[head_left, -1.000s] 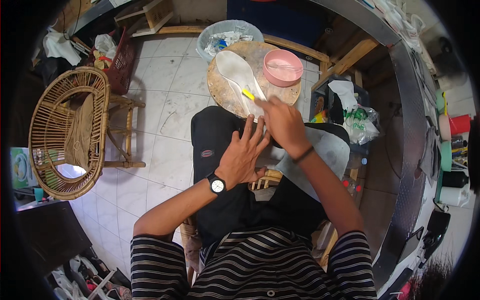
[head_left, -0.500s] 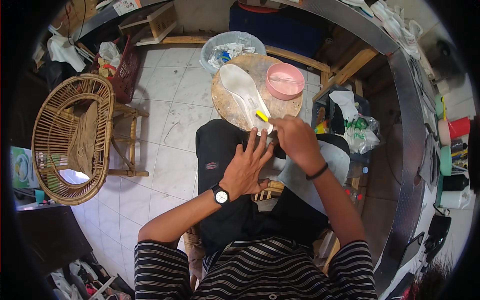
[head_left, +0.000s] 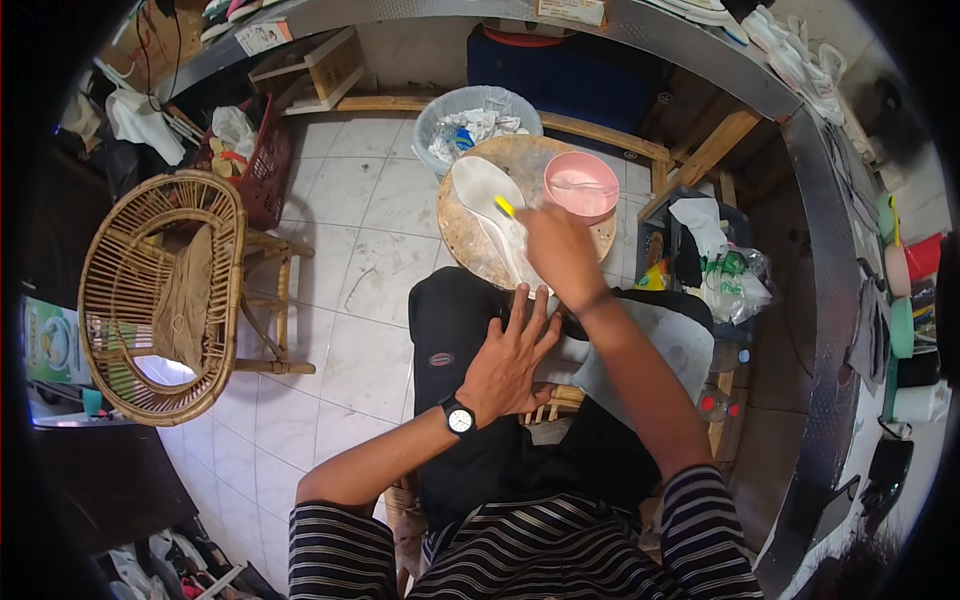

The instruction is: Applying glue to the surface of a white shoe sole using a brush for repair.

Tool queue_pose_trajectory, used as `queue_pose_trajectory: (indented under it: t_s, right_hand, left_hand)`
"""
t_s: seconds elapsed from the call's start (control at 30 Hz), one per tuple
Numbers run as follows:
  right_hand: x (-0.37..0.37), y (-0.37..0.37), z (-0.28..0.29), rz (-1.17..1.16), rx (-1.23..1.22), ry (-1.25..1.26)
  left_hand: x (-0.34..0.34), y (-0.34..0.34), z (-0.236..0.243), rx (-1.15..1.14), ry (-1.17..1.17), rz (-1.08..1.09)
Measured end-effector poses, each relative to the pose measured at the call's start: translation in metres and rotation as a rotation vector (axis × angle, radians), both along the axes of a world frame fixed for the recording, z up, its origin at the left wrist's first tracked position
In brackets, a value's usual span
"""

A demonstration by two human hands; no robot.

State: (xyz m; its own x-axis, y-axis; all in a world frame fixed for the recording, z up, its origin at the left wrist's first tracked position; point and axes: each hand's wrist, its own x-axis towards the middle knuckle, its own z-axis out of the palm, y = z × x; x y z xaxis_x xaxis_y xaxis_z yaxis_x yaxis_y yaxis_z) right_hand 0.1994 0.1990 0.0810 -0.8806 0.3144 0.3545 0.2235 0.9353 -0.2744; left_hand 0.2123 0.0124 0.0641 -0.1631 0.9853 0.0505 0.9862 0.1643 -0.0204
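A white shoe sole lies lengthwise on a round wooden tabletop, its wide end away from me. My right hand is closed round a small brush with a yellow head. The brush head is over the middle of the sole; its handle is mostly hidden in my fist. My left hand lies flat with fingers apart, fingertips at the sole's narrow near end. Right of the sole stands a pink bowl with what looks like cloudy liquid in it.
A lined waste bin stands behind the tabletop. To the left are a rattan chair and a red basket. A dark crate with plastic bags is at the right. A grey cloth covers my right thigh.
My right hand has moved the brush away from me along the sole, from near its narrow end to its middle. My left hand stays at the near end. The whole view has shifted slightly.
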Motion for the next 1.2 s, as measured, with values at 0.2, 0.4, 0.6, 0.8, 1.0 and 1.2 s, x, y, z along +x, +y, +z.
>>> queue_pose_trajectory:
  t_s: [0.2, 0.4, 0.6, 0.8, 1.0, 1.2]
  right_hand:
    - [-0.035, 0.025, -0.047, 0.091, -0.128, 0.041]
    - [0.094, 0.065, 0.026, 0.145, -0.285, -0.028]
    - [0.07, 0.104, 0.088, -0.205, -0.063, -0.114]
    - [0.011, 0.096, 0.052, -0.15, 0.26, -0.271]
    - [0.014, 0.096, 0.041, -0.118, 0.065, -0.331]
    - [0.024, 0.095, 0.061, -0.139, 0.218, -0.258]
  left_hand:
    - [-0.003, -0.001, 0.006, -0.003, -0.027, -0.003]
    - [-0.012, 0.002, 0.015, 0.03, -0.053, -0.009]
    - [-0.104, 0.043, 0.04, 0.389, -0.269, -0.067]
    - [-0.216, 0.105, 0.058, -0.174, -0.133, -0.153]
    - [-0.229, 0.103, 0.054, -0.307, -0.027, -0.341]
    - [-0.209, 0.057, 0.061, -0.262, 0.094, -0.068]
